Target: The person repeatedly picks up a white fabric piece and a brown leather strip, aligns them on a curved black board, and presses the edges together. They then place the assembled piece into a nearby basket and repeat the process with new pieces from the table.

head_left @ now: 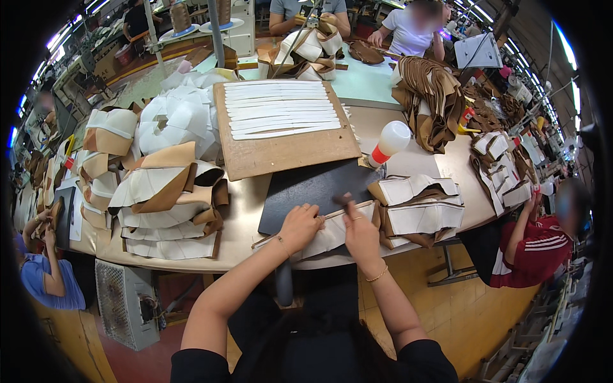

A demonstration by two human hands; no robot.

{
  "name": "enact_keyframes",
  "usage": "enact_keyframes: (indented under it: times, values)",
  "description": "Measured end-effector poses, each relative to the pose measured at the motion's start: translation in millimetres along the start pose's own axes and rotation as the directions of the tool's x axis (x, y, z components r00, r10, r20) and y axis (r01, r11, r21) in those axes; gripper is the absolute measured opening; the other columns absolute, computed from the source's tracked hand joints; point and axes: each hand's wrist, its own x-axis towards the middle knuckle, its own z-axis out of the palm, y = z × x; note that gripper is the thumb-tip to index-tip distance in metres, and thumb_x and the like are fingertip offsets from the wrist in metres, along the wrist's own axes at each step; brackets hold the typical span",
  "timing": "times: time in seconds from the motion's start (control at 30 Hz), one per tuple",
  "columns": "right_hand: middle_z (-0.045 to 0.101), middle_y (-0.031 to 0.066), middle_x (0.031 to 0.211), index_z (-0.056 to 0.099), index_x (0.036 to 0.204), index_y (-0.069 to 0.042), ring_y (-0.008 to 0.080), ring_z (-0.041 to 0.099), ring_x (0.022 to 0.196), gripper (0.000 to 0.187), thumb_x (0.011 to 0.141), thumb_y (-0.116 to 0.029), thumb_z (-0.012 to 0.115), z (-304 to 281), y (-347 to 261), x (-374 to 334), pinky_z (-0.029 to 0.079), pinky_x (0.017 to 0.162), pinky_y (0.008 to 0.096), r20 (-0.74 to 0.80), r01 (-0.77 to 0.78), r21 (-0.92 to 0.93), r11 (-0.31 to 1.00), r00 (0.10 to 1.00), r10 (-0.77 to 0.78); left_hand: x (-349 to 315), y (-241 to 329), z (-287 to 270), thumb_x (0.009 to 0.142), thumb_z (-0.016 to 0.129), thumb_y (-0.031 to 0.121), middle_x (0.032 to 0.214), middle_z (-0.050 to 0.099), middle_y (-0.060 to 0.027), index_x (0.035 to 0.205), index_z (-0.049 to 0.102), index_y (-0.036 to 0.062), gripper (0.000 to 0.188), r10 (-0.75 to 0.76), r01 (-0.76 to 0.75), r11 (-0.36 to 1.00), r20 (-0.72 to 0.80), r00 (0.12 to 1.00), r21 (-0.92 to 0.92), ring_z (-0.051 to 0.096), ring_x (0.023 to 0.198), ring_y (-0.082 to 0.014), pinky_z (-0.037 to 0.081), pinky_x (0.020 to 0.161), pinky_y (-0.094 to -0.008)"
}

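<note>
Under my hands, a white-lined leather piece (329, 236) lies at the table's front edge, partly over a black board (306, 191). My left hand (302, 225) is closed, its bent fingers pressing on the piece's upper edge. Just beside it, my right hand (359, 233) grips a small hammer (341, 199), whose dark head shows above the fingers; most of its handle is hidden. To the right of my right hand sits a stack of white-lined brown leather pieces (424, 214).
A brown board (287, 156) carries rows of white strips behind the black board. Nearby stands a white bottle with a red band (389, 143). Leather piles (169, 204) rise on the left, more brown pieces (428, 102) at the back right. Co-workers sit around the table.
</note>
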Motion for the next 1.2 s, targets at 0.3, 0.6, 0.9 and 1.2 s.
enact_keyframes:
  times: [0.3, 0.6, 0.9, 1.2]
  values:
    - [0.068, 0.0183, 0.09, 0.05, 0.142, -0.013, 0.0373, 0.066, 0.076, 0.045, 0.097, -0.022, 0.054, -8, 12, 6, 0.053, 0.068, 0.0466, 0.344, 0.047, -0.189, 0.981, 0.939, 0.021, -8, -12, -9, 0.083, 0.072, 0.022, 0.09, 0.063, -0.0098, 0.092, 0.076, 0.0066, 0.018, -0.239, 0.275, 0.886, 0.14, 0.961, -0.373, 0.062, 0.089, -0.0285, 0.05, 0.081, -0.0389]
    - [0.067, 0.0247, 0.102, 0.052, 0.14, -0.009, 0.0409, 0.066, 0.087, 0.043, 0.098, -0.015, 0.056, -17, -6, 14, 0.052, 0.074, 0.0431, 0.511, -0.001, -0.175, 0.985, 0.855, 0.091, -18, 4, -4, 0.087, 0.066, 0.021, 0.084, 0.058, -0.0047, 0.078, 0.072, 0.0082, 0.017, -0.018, 0.025, 0.998, -0.103, 0.994, 0.066, 0.058, 0.081, -0.023, 0.046, 0.071, -0.0376]
    - [0.068, 0.0161, 0.089, 0.044, 0.147, -0.02, 0.0383, 0.067, 0.078, 0.052, 0.096, -0.024, 0.055, 11, 19, -10, 0.054, 0.067, 0.0488, 0.447, 0.04, -0.169, 0.985, 0.894, 0.04, -13, -7, -13, 0.081, 0.072, 0.014, 0.091, 0.063, -0.0145, 0.093, 0.074, 0.0005, 0.018, -0.343, 0.364, 0.806, 0.132, 0.93, -0.467, 0.063, 0.086, -0.0312, 0.05, 0.077, -0.0399]
    - [0.069, 0.0191, 0.096, 0.051, 0.141, -0.014, 0.0376, 0.067, 0.082, 0.045, 0.097, -0.019, 0.055, 9, -12, -3, 0.052, 0.069, 0.0451, 0.114, 0.031, 0.126, 0.992, 0.992, -0.045, -28, 7, -12, 0.08, 0.07, 0.009, 0.092, 0.062, -0.0098, 0.087, 0.074, 0.0061, 0.008, -0.196, 0.196, 0.975, 0.008, 0.981, -0.106, 0.06, 0.087, -0.0296, 0.051, 0.078, -0.0394]
